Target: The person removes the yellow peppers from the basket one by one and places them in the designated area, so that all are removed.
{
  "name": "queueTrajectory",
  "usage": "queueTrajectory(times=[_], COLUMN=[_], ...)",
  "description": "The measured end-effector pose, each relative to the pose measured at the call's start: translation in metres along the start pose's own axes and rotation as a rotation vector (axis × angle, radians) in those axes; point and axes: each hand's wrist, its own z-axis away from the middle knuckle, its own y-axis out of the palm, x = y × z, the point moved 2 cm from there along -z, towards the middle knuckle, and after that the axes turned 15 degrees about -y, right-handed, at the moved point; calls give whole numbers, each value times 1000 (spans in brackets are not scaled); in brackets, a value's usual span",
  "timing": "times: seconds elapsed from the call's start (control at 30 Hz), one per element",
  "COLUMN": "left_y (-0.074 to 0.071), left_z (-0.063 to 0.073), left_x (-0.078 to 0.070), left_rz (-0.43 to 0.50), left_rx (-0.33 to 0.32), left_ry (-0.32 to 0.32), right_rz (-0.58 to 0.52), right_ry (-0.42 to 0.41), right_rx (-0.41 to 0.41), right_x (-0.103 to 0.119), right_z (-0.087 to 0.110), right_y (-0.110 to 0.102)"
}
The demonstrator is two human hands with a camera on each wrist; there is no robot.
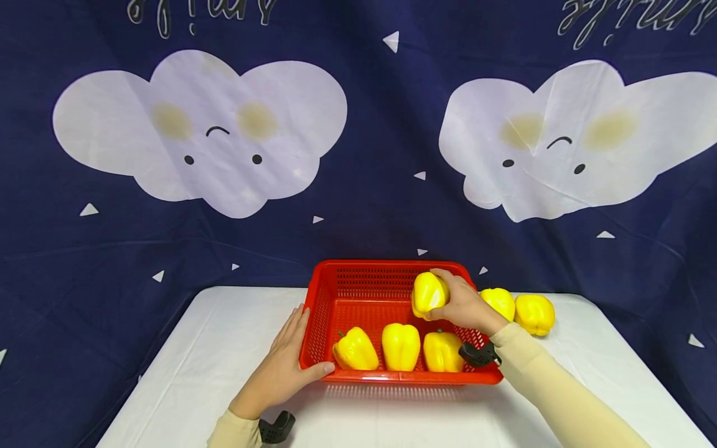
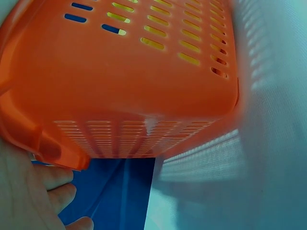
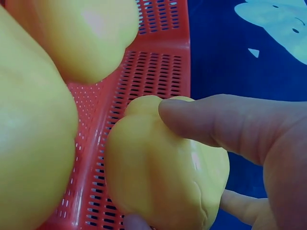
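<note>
My right hand holds a yellow bell pepper over the right part of a red plastic basket. In the right wrist view, the thumb lies across that pepper, and other fingers show at its far side and underside. Three more yellow peppers stand in a row along the basket's front: a left one, a middle one and a right one. My left hand rests at the basket's front left corner, thumb on the front rim and fingers extended along the left side.
Just right of the basket, two yellow peppers, a nearer one and a farther one, lie on the white-covered table. A dark blue cloth with printed clouds hangs behind the table.
</note>
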Motion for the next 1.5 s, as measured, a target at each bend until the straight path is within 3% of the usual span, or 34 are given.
queueTrajectory(times=[0.33,1.2,1.5], left_y=[1,-1,0], left_z=[1,1,0], left_x=[1,-2,0], left_rz=[3,7,6], left_rx=[9,6,11], left_ry=[-18,-13,-19], right_rz=[-65,-64,-125], right_ry=[17,-26,-19], right_rx=[-21,-94,-117], right_x=[2,1,-2], right_z=[10,35,46], right_y=[-8,-38,-47])
